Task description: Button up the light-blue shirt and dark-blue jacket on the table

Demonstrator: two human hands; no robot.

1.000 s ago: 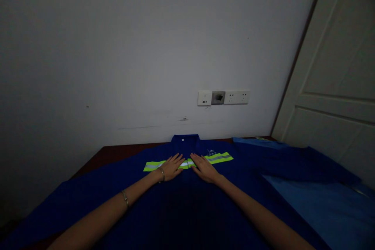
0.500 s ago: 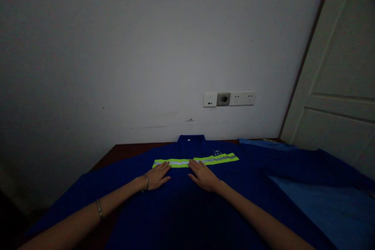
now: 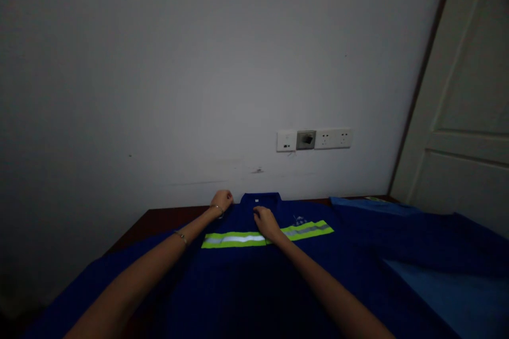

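Note:
A dark blue work jacket (image 3: 234,270) lies front up and spread out, its collar (image 3: 260,200) toward the wall. A yellow-green reflective strip (image 3: 233,240) with a silver middle crosses its chest. At the jacket's shoulder, left of the collar, my left hand (image 3: 222,200) is closed, fingers curled in on the cloth. My right hand (image 3: 265,222) is closed too, pinching at the front opening just below the collar, its wrist over the strip. Small pale lettering (image 3: 300,219) shows on the chest to its right. How much cloth each hand holds is hidden.
The jacket rests on a dark red-brown table (image 3: 167,216) against a pale wall (image 3: 199,90). Lighter blue cloth (image 3: 449,286) lies at the right. Wall sockets (image 3: 334,138) are above the table, and a door (image 3: 469,116) stands at the right.
Both hands lay flat on the reflective strip before. They have moved up toward the collar and curled closed, the left to the shoulder, the right to the front opening. The view has shifted slightly.

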